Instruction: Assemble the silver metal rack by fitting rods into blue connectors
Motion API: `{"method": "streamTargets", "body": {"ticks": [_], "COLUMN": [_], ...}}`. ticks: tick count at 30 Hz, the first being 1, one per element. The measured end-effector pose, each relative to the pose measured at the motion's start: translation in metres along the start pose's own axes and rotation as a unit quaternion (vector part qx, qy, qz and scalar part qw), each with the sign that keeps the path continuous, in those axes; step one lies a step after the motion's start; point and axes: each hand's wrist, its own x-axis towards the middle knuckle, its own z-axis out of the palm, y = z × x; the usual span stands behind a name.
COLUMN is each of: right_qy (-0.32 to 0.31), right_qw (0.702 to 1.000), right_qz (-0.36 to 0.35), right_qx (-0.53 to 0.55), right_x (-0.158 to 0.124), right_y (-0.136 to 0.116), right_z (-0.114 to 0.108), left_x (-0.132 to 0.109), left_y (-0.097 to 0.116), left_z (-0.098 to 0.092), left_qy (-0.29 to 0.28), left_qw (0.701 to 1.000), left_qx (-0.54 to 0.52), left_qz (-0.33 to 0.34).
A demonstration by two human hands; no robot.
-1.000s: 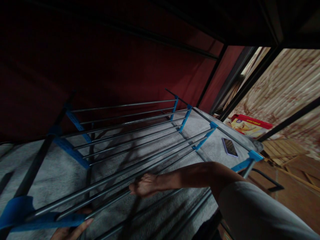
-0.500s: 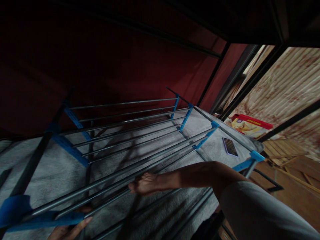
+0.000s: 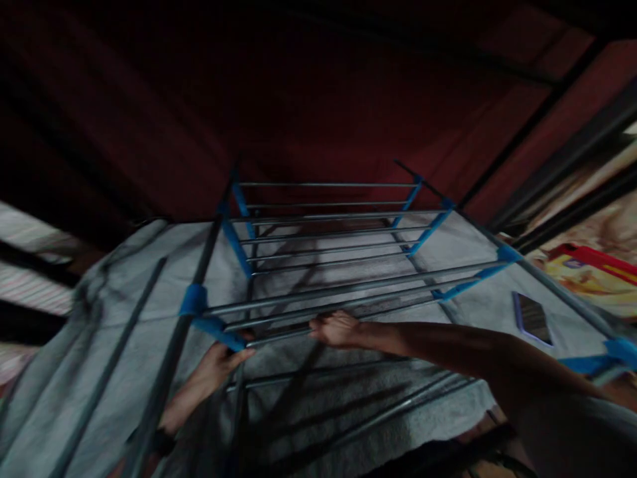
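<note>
A rack of grey metal rods and blue plastic brackets lies on its side over a grey cloth. My left hand (image 3: 219, 365) is closed on the lower end of a blue bracket (image 3: 221, 332), thumb beside the rod end there. Further right, my right hand (image 3: 338, 328) is wrapped round the thin metal rod (image 3: 286, 335) that meets this bracket. Two more rods of the same tier run just above my hands to another blue bracket (image 3: 472, 280) on the right. Part of the left fingers is hidden behind the bracket.
A phone (image 3: 532, 318) lies on the grey cloth (image 3: 124, 345) at the right. Beyond it is a red and yellow box (image 3: 592, 272). Loose rods (image 3: 107, 372) lie at the left and in front. A dark red wall (image 3: 318, 119) stands behind the rack.
The view has swung left, so the rack, phone and box appear further right. Both hands keep their hold on the same bracket and rod.
</note>
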Motion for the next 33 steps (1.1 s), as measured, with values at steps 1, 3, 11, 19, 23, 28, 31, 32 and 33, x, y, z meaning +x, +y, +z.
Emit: {"method": "streamTargets", "body": {"ticks": [1, 3, 11, 19, 23, 28, 31, 32, 33], "right_qy": [0.002, -0.001, -0.026, -0.020, -0.012, 0.001, -0.003, -0.002, 0.001], "right_qw": [1.000, 1.000, 0.999, 0.999, 1.000, 1.000, 1.000, 1.000, 1.000], "right_qz": [0.004, 0.022, 0.031, 0.022, 0.012, 0.016, 0.000, -0.011, -0.020], "right_qx": [-0.002, 0.003, 0.020, 0.022, 0.013, 0.006, -0.001, -0.004, -0.011], "right_x": [-0.001, -0.002, -0.007, -0.002, 0.000, 0.001, 0.000, 0.001, 0.003], "right_y": [-0.001, -0.002, -0.011, -0.011, -0.009, -0.007, -0.009, -0.008, -0.007], "right_z": [-0.002, -0.005, -0.017, -0.014, -0.012, -0.011, -0.012, -0.012, -0.012], "left_x": [-0.002, -0.004, -0.006, -0.010, -0.007, -0.002, -0.003, 0.000, 0.005], "left_y": [0.006, 0.010, 0.002, 0.007, 0.006, 0.004, -0.002, -0.006, -0.010], "left_z": [0.002, 0.005, 0.008, 0.012, 0.013, 0.012, 0.009, 0.007, 0.005], "left_qy": [-0.002, 0.014, 0.021, 0.020, 0.027, 0.036, 0.018, 0.022, 0.033], "left_qw": [1.000, 0.999, 0.998, 0.999, 0.999, 0.998, 0.999, 0.998, 0.996], "left_qx": [-0.024, -0.038, -0.034, -0.036, -0.034, -0.023, 0.019, 0.048, 0.082], "left_qz": [-0.003, 0.002, 0.047, 0.033, 0.032, 0.038, 0.029, 0.025, 0.032]}}
